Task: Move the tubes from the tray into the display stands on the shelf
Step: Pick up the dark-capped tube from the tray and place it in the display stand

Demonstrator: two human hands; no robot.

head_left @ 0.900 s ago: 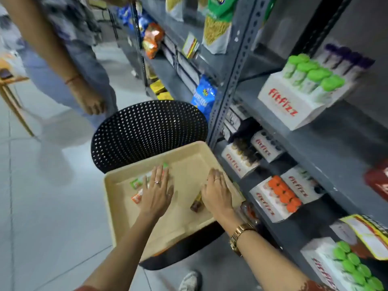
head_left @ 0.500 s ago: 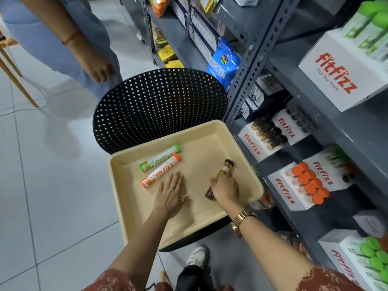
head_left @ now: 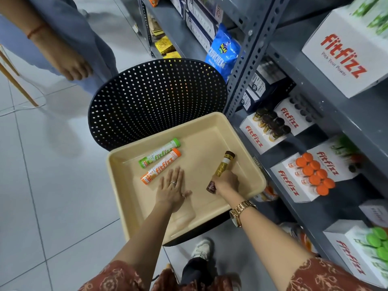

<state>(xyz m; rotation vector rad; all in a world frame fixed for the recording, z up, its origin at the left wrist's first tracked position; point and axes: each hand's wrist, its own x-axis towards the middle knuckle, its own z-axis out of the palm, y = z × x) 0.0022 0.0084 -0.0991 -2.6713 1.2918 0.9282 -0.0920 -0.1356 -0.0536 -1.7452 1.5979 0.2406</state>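
Landmark: shallow beige plastic tray (head_left: 126, 175) resting on a black perforated chair.
Right hand (head_left: 227, 182): fingers wrapped around the middle of the brown-capped, gold-labelled tube (head_left: 221, 170), at the tray's right side.
Tube axis: slanted, dark cap pointing toward the tray's far right corner, base toward the wrist.
Left hand (head_left: 172, 189): flat, fingers spread, holding nothing, near tray centre.
Nearest loose tube: orange-capped white tube (head_left: 160, 166), just beyond the left fingertips; green-capped tube (head_left: 159, 153) behind it, parallel.
Likely destination: white cardboard stand of dark-capped tubes (head_left: 266, 128), right of the tray.
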